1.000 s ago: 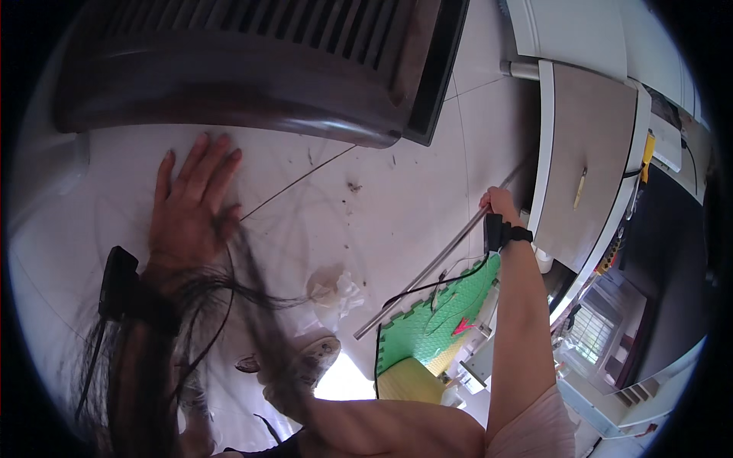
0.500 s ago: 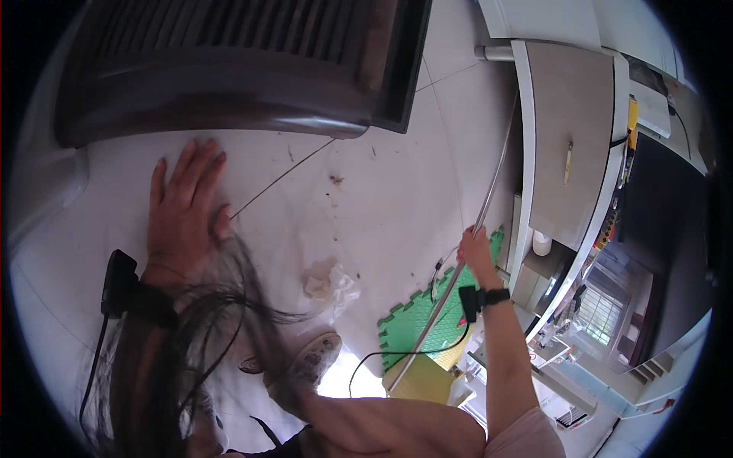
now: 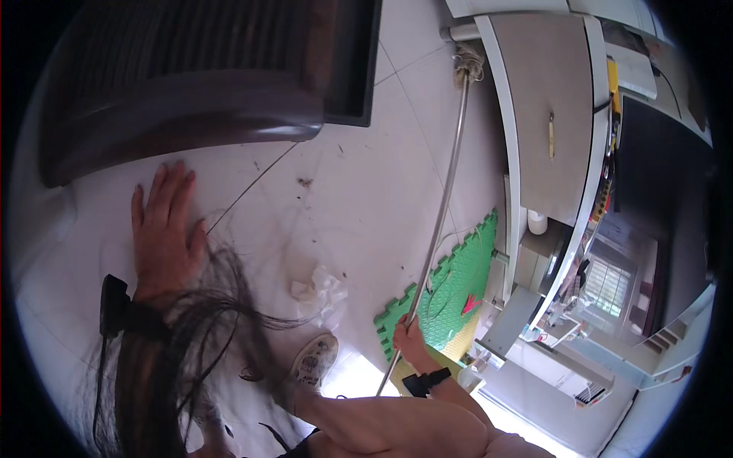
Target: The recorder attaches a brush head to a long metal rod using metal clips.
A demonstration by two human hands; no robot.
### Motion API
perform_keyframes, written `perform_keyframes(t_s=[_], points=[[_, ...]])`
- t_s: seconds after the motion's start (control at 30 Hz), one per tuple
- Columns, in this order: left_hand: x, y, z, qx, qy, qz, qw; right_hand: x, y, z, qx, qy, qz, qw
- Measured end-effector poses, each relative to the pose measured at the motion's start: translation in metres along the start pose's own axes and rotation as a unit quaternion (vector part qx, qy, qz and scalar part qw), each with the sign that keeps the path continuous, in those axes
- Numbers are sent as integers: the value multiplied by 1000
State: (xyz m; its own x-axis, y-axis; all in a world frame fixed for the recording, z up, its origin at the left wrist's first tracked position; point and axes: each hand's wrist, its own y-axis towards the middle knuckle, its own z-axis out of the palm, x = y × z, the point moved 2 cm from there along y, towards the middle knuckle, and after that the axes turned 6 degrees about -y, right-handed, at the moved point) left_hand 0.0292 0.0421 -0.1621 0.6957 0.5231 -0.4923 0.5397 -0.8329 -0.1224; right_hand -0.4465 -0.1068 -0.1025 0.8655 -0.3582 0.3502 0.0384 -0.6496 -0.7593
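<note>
Hands sit well apart: left hand (image 3: 164, 248) spread wide over the floor (image 3: 366, 214); right hand (image 3: 412, 342), nearer the cabinet (image 3: 544, 84), closed round a metal pole (image 3: 449, 183) running ahead, slightly rightward, to a mop head (image 3: 468, 64) beside that cabinet.

- I count two bare hands (image 3: 164, 248)
- I see two black wrist devices (image 3: 114, 305)
- One long-handled mop (image 3: 445, 206)
- One green mat (image 3: 458, 282)
- One dark slatted furniture piece (image 3: 183, 111)
</note>
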Motion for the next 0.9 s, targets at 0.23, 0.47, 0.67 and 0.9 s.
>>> perform_keyframes(t_s=[0.23, 0.47, 0.67, 0.9], points=[[-3, 2, 16, -4, 1, 11, 1000, -31, -38, 3, -91, 101, -5, 991], [0, 0, -1, -6, 33, 8, 999, -43, -23, 13, -113, 233, 37, 965], [10, -10, -24, 0, 33, -15, 999, 3, -4, 31, -96, 182, 20, 978], [8, -6, -4, -14, 11, -11, 1000, 69, 83, -47, -171, 25, -41, 984]])
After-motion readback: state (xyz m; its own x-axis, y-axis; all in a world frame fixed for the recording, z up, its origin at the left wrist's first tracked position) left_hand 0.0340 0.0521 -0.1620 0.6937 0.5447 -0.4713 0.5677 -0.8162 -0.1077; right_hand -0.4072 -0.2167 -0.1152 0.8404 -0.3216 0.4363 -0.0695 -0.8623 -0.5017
